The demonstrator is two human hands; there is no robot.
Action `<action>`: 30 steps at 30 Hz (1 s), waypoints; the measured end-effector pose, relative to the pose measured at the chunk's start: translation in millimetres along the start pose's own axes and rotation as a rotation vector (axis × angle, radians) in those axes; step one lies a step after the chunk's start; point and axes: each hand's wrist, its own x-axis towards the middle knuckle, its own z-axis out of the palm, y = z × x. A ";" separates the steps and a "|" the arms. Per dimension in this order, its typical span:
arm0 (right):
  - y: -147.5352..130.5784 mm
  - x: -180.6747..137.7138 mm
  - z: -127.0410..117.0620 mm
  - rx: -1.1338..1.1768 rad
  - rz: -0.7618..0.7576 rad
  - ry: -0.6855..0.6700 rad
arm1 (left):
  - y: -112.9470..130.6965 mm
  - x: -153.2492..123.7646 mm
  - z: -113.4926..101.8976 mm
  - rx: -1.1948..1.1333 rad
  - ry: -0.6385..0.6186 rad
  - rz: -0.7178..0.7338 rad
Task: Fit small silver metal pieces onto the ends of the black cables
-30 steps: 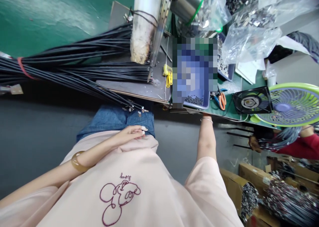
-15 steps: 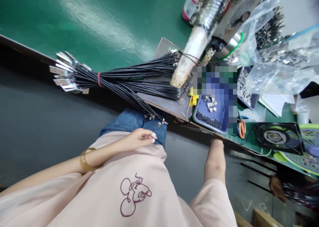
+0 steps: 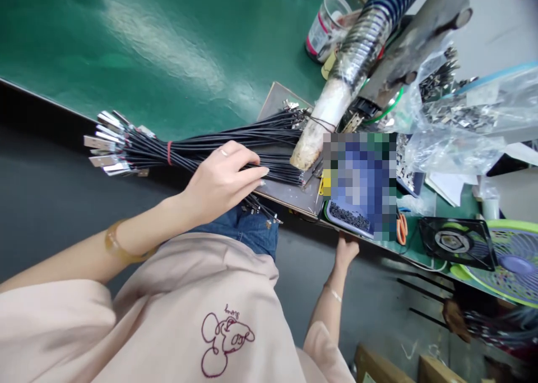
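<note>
Reaching over a bundle of black cables (image 3: 193, 149), my left hand (image 3: 222, 178) has its fingers loosely bent and stretched to the right. Nothing shows between them; whether they touch the cables I cannot tell. A red band (image 3: 169, 153) ties the bundle near its left end, where silver metal plugs (image 3: 110, 142) fan out past the table edge. Some cable ends hang down over my lap. My right hand (image 3: 348, 250) is at the table's front edge below the blue tray (image 3: 348, 228), its fingers hidden beneath.
A white-tipped hose (image 3: 319, 126) comes down over the right cable ends. Orange-handled scissors (image 3: 402, 229), a black fan (image 3: 457, 243) and a green-rimmed basket (image 3: 515, 265) lie farther right. Plastic bags (image 3: 458, 142) and a jar (image 3: 321, 33) stand behind. Part of the tray is pixelated.
My left hand has risen from my lap to the cable bundle, its fingers loosening. My right hand has drawn back from under the table edge, so its wrist and back now show.
</note>
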 end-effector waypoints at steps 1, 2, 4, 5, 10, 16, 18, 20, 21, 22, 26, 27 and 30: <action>-0.3 -14.4 3.0 -0.004 0.033 0.074 | -4.7 2.3 7.3 0.043 -0.026 0.027; -4.4 -28.2 5.6 -0.007 0.072 0.148 | -8.6 3.8 13.6 0.080 -0.030 0.049; -25.3 -49.2 8.8 -0.009 0.129 0.298 | -13.8 5.4 21.8 0.120 -0.003 0.098; -40.8 -54.1 9.6 -0.007 0.139 0.344 | -15.2 5.6 23.6 0.125 0.017 0.117; -117.9 -18.2 11.9 -0.113 -0.228 0.311 | -12.8 3.5 19.2 0.127 0.030 0.127; -142.6 23.7 10.2 -0.007 -0.336 0.246 | -2.2 -5.1 18.7 0.056 0.126 0.114; -150.8 20.4 1.6 0.177 -0.394 0.270 | -0.2 -7.4 20.0 0.022 0.175 0.126; -160.7 14.9 -9.1 0.330 -0.502 0.246 | 1.3 -9.0 19.7 -0.016 0.216 0.166; -164.9 12.7 -14.2 0.343 -0.547 0.230 | 2.3 -9.5 18.8 -0.039 0.218 0.191; -167.6 11.4 -18.8 0.293 -0.568 0.233 | 3.7 -9.8 17.5 -0.066 0.204 0.214; -155.8 18.0 -30.8 -0.237 -0.351 0.371 | 15.4 -9.3 13.5 -0.162 0.072 0.301; -147.3 22.5 -32.5 -0.322 -0.280 0.392 | 19.3 -8.7 13.9 -0.179 0.055 0.329; -117.2 39.5 -34.6 -0.333 -0.162 0.352 | 29.8 -4.8 19.2 -0.216 0.028 0.422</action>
